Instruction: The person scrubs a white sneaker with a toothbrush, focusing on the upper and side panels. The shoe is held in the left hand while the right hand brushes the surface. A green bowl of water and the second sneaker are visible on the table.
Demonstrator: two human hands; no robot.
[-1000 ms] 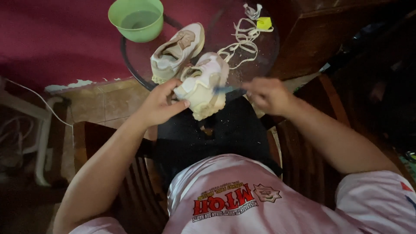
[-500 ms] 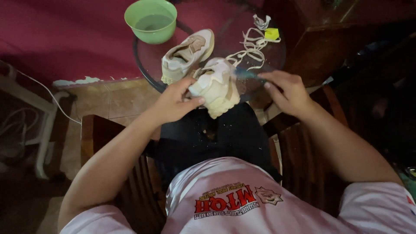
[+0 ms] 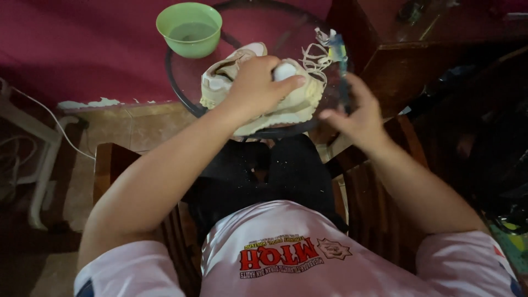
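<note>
My left hand (image 3: 258, 85) grips a cream-white shoe (image 3: 297, 104) from above and holds it on its side at the near rim of a round glass table (image 3: 181, 93). A second cream shoe (image 3: 223, 77) lies just behind it on the glass. To the right of the shoe, my right hand (image 3: 357, 113) holds a thin blue brush (image 3: 342, 71) upright, a little off the shoe. Loose white laces (image 3: 319, 52) lie on the table beyond the shoe.
A green bowl (image 3: 190, 27) with water stands at the back left of the table. A dark wooden cabinet (image 3: 440, 49) rises on the right. I sit on a wooden chair (image 3: 110, 165). A white frame (image 3: 38, 165) and cable lie at the left.
My left hand has shifted on top of the shoe and turned it on its side. The right hand has pulled the brush away from the shoe and stood it upright.
</note>
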